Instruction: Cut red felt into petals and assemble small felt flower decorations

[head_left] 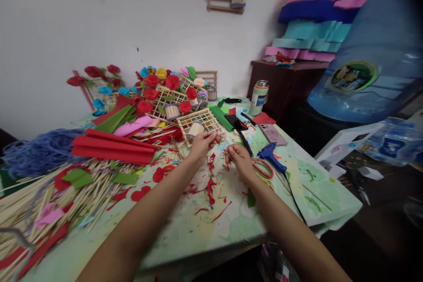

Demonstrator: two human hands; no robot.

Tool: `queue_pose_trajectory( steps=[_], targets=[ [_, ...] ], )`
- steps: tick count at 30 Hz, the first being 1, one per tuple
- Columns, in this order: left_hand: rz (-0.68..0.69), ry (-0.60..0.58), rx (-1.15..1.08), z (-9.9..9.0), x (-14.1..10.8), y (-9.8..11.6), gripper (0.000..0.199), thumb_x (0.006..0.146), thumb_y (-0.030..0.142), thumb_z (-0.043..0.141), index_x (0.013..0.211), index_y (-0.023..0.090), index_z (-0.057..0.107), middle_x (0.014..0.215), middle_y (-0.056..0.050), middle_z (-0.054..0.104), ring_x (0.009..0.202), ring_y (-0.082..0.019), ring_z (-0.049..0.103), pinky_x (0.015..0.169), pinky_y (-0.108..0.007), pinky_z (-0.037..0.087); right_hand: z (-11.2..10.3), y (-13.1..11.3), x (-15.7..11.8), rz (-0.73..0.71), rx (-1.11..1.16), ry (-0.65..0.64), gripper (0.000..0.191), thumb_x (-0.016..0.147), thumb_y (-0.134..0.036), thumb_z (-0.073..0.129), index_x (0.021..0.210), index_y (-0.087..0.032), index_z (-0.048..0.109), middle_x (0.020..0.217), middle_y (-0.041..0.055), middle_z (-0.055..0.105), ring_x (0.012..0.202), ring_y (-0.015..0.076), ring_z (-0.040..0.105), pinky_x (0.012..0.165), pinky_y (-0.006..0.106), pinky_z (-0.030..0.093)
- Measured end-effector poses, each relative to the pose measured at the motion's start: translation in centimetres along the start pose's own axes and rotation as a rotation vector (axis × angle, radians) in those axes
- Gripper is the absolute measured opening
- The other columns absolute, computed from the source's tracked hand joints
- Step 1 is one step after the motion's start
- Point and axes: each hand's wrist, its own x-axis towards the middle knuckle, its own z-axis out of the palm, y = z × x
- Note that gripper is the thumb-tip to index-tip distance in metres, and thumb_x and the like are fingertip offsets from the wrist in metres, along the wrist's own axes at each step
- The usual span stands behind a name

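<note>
My left hand (204, 144) is held over the middle of the table with thumb and fingers pinched together. A bit of red shows at its fingertips, too small to name. Close by on the right, my right hand (238, 159) is also pinched, and what lies between its fingers is too fine to make out. Red paper scraps (210, 189) are scattered on the table below both hands. Just beyond the left hand lies a small lattice of thin sticks (201, 119) with a little stick basket (195, 129) on it.
Blue glue gun (272, 155), orange cord (264, 168), phone (273, 135) and green bottle (258, 98) stand or lie to the right. Leftward are folded red paper (114, 146), bundled sticks (95, 189) and blue cord (39, 152). Paper flowers (152, 94) on lattices fill the back.
</note>
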Motion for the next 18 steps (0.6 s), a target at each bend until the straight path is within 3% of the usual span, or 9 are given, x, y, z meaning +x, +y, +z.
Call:
queue_pose_trajectory(
  steps=[5, 7, 10, 13, 15, 16, 18],
  targets=[
    [-0.013, 0.135, -0.086, -2.6, -0.5, 0.9, 0.013, 0.070, 0.017, 0.069, 0.078, 0.012, 0.059, 0.062, 0.001, 0.058, 0.047, -0.001, 0.046, 0.045, -0.013, 0.034, -1.0, 0.0, -0.6, -0.047, -0.688, 0.205, 0.029, 0.089, -0.034, 0.036, 0.072, -0.019, 0.054, 0.061, 0.0009, 0.056, 0.058, 0.0141, 0.049, 0.059, 0.025, 0.034],
    [-0.030, 0.153, -0.102, -3.7, -1.2, 1.3, 0.016, 0.071, 0.012, 0.066, 0.085, 0.012, 0.059, 0.062, 0.001, 0.060, 0.048, -0.002, 0.048, 0.046, -0.012, 0.037, -1.4, 0.0, -0.8, 0.016, -0.965, 0.218, 0.029, 0.089, -0.028, 0.036, 0.076, -0.017, 0.059, 0.068, 0.0047, 0.060, 0.064, 0.0162, 0.052, 0.061, 0.026, 0.033],
    [-0.060, 0.152, -0.113, -5.3, -2.8, 1.7, 0.026, 0.072, 0.007, 0.062, 0.097, 0.014, 0.057, 0.062, 0.000, 0.061, 0.048, -0.004, 0.051, 0.047, -0.012, 0.039, -1.3, -1.1, 0.0, 0.075, -1.169, 0.195, 0.028, 0.088, -0.024, 0.039, 0.084, -0.014, 0.064, 0.083, 0.0114, 0.064, 0.078, 0.0213, 0.056, 0.069, 0.030, 0.036],
    [-0.085, 0.153, -0.092, -7.1, -4.7, 1.9, 0.035, 0.072, 0.007, 0.060, 0.106, 0.015, 0.056, 0.059, 0.001, 0.061, 0.046, -0.004, 0.051, 0.045, -0.012, 0.038, -0.3, -2.8, 1.1, -0.074, -1.171, 0.279, 0.028, 0.086, -0.028, 0.047, 0.098, -0.011, 0.065, 0.100, 0.0166, 0.062, 0.099, 0.0280, 0.052, 0.085, 0.038, 0.036],
    [-0.096, 0.172, -0.075, -8.4, -5.7, 1.8, 0.037, 0.072, 0.007, 0.060, 0.107, 0.015, 0.055, 0.058, 0.002, 0.060, 0.045, -0.004, 0.050, 0.043, -0.011, 0.037, -0.2, -2.5, -0.7, -0.248, -1.017, 0.289, 0.031, 0.087, -0.031, 0.047, 0.108, -0.015, 0.063, 0.110, 0.0151, 0.059, 0.107, 0.0284, 0.049, 0.092, 0.042, 0.035],
    [-0.100, 0.173, -0.070, -9.1, -6.1, 1.8, 0.037, 0.071, 0.008, 0.061, 0.107, 0.015, 0.056, 0.058, 0.002, 0.060, 0.044, -0.004, 0.050, 0.043, -0.011, 0.037, -0.6, -1.5, -3.1, -0.330, -0.892, 0.232, 0.031, 0.088, -0.031, 0.046, 0.110, -0.018, 0.062, 0.113, 0.0128, 0.058, 0.109, 0.0271, 0.049, 0.094, 0.042, 0.035],
    [-0.080, 0.182, -0.077, -10.5, -6.6, 1.6, 0.035, 0.070, 0.009, 0.063, 0.105, 0.015, 0.057, 0.059, 0.002, 0.060, 0.044, -0.004, 0.049, 0.042, -0.011, 0.035, -2.8, 1.9, -11.4, -0.392, -0.661, 0.129, 0.030, 0.089, -0.032, 0.043, 0.112, -0.025, 0.062, 0.111, 0.0097, 0.059, 0.106, 0.0268, 0.052, 0.089, 0.044, 0.040]
  ],
)
